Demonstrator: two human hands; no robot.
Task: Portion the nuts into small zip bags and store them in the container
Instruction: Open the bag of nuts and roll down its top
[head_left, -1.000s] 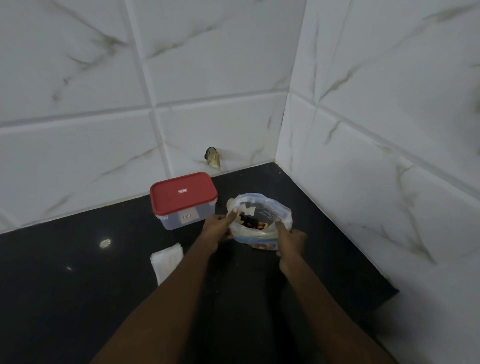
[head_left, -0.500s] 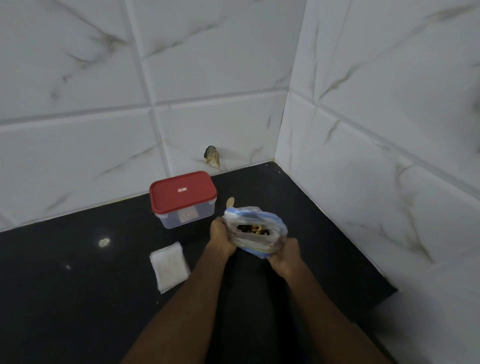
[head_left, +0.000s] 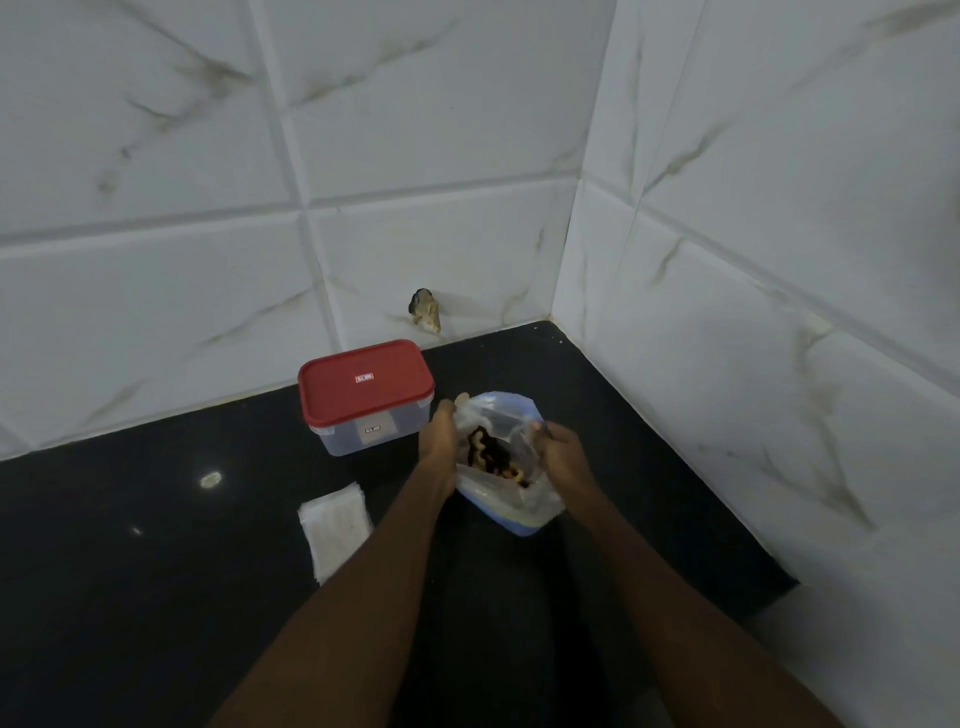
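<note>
A polished black countertop (head_left: 130, 597) is running into a corner where two walls are meeting. The back wall (head_left: 156, 291) and the right-hand wall (head_left: 779, 234) are both showing large white tiles with grey-brown veining (a marble look), divided by pale joints. A ragged broken patch (head_left: 426, 312) is showing low on the back wall, just above the countertop's rear edge. A round bright reflection (head_left: 210, 479) is glinting on the countertop at left, with a fainter glint (head_left: 136, 531) lying near it.

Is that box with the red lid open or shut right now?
Shut. The red lid sits flat over the whole top of the box, with no gap showing. What is inside, I cannot tell.
</note>
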